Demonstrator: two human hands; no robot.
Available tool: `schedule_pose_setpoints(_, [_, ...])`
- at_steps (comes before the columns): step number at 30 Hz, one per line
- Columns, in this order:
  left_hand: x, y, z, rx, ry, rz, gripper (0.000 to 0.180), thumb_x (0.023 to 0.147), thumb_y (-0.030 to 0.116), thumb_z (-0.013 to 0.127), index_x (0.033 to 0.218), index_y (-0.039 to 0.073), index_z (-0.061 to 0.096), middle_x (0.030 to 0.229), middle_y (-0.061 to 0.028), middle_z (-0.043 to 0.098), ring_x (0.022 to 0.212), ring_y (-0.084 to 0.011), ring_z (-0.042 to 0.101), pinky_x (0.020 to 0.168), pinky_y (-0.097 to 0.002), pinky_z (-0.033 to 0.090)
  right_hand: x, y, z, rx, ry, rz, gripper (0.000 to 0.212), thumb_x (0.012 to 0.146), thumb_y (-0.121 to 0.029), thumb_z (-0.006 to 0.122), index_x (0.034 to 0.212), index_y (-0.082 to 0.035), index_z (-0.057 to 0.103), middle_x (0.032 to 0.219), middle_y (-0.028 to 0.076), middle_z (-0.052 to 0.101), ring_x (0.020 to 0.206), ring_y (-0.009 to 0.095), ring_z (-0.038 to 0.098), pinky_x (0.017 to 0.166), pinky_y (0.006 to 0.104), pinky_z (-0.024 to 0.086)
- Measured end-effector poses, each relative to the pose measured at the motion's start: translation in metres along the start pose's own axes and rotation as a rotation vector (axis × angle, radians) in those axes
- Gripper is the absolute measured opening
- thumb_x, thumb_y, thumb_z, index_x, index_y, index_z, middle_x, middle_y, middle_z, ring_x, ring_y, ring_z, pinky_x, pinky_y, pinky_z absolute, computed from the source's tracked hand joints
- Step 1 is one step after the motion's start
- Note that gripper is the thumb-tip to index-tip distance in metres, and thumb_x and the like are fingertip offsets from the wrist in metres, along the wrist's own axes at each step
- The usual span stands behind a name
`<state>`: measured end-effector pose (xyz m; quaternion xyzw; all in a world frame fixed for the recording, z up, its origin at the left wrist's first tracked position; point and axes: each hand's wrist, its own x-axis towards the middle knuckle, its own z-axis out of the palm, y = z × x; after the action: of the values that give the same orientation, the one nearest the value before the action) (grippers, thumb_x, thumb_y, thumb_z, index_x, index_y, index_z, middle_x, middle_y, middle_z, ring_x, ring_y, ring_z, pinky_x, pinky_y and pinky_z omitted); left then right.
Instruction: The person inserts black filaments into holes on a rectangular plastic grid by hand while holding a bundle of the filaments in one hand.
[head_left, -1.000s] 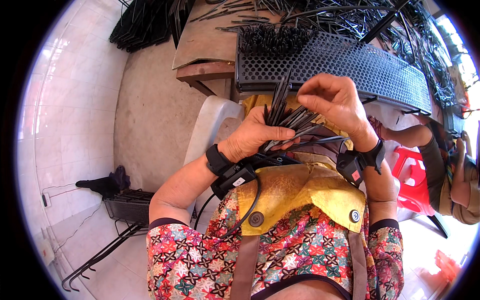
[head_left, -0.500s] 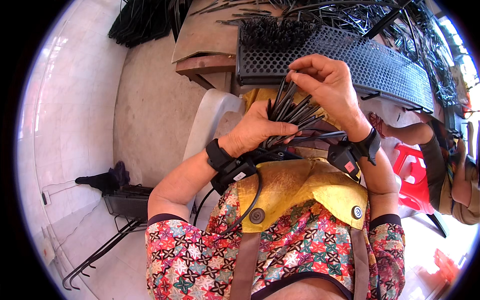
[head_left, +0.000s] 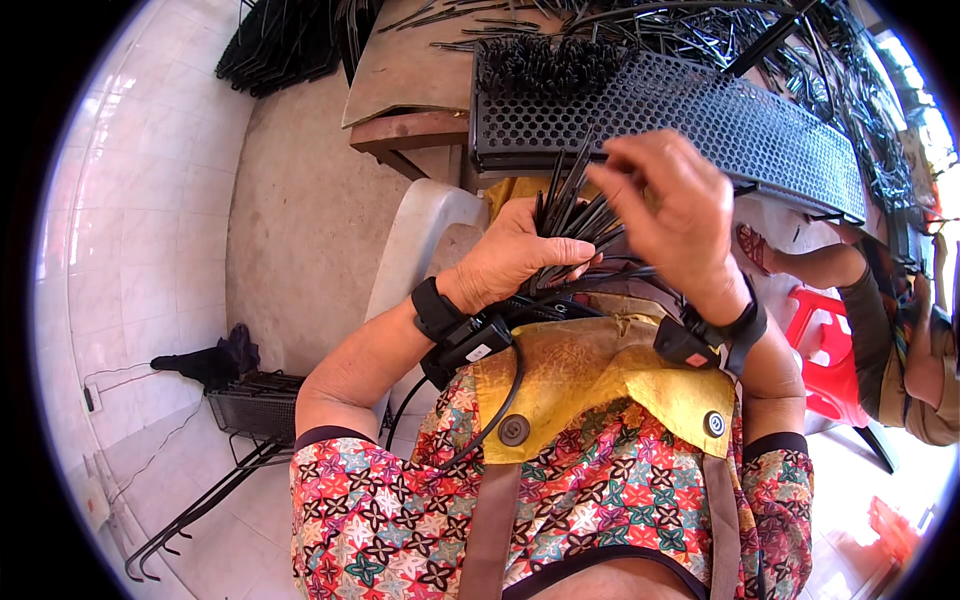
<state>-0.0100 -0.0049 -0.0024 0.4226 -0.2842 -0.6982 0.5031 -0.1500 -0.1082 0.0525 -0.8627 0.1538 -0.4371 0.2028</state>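
My left hand [head_left: 515, 245] is closed around a bundle of thin black sticks [head_left: 572, 205], its thumb lying across them. Their ends fan up and to the right, out of the fist. Close to the right side of the bundle, my right hand [head_left: 675, 205] is smeared by motion, with its fingers bent; whether anything is in them I cannot make out. Just beyond both hands is a long black perforated metal tray [head_left: 700, 110]. A dense clump of short black pieces [head_left: 550, 68] stands on its left end.
Many loose black sticks [head_left: 690, 35] cover the wooden table [head_left: 410, 75] behind the tray. A pale plastic chair [head_left: 425, 215] stands to the left. At the right, another person sits near a red stool [head_left: 828, 370]. A black wire rack [head_left: 245, 415] is at the lower left.
My right hand has moved down and to the right, away from the stick tips it was pinching at. My left hand and its bundle have stayed nearly in place.
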Motion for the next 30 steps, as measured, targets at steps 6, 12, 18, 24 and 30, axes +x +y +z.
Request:
schedule_pose_setpoints(6, [0.005,-0.012,0.0,0.134,0.081,0.288,0.014,0.08,0.003,0.063,0.094,0.002,0.061,0.084,0.0013,0.061,0.077,-0.0059,0.055,0.067,-0.0221,0.046,-0.018,-0.014,0.024,0.057,-0.234,0.176,0.015,0.073,-0.007,0.063,0.078,0.001,0.052,0.068,0.016,0.054,0.066,0.037,0.056,0.056,0.044,0.045])
schedule_pose_setpoints(12, [0.007,-0.014,0.0,0.105,0.117,0.28,0.015,0.079,0.002,0.064,0.094,0.002,0.061,0.085,0.0011,0.061,0.077,-0.0053,0.055,0.067,-0.0216,0.046,-0.022,-0.008,0.035,0.229,-0.083,0.305,0.008,0.071,0.0,0.061,0.079,0.001,0.058,0.073,0.016,0.059,0.065,0.034,0.059,0.056,0.0382,0.048])
schedule_pose_setpoints(18, [0.006,-0.01,-0.001,0.102,0.092,0.164,0.017,0.08,0.007,0.067,0.094,0.0,0.059,0.076,-0.0044,0.06,0.063,-0.0087,0.056,0.054,-0.0205,0.044,0.005,0.007,0.0,0.231,0.294,0.514,0.008,0.076,-0.004,0.069,0.083,-0.003,0.065,0.069,0.003,0.063,0.06,0.006,0.058,0.055,0.0194,0.046])
schedule_pose_setpoints(24, [0.006,-0.01,-0.006,-0.001,0.074,0.097,0.015,0.081,0.007,0.065,0.091,-0.002,0.057,0.075,-0.0064,0.06,0.061,-0.0103,0.056,0.048,-0.0208,0.041,0.029,0.056,0.002,-0.015,0.417,0.136,0.011,0.075,0.001,0.068,0.084,0.0,0.063,0.075,0.006,0.063,0.059,0.009,0.058,0.055,0.0211,0.046])
schedule_pose_setpoints(30, [0.005,-0.009,-0.005,-0.052,0.088,0.098,0.016,0.081,0.007,0.066,0.092,-0.001,0.058,0.075,-0.006,0.06,0.06,-0.0101,0.055,0.048,-0.0208,0.041,0.032,0.064,0.02,-0.096,0.376,-0.043,0.013,0.073,0.004,0.067,0.083,-0.001,0.061,0.079,0.01,0.063,0.063,0.02,0.061,0.059,0.0265,0.05])
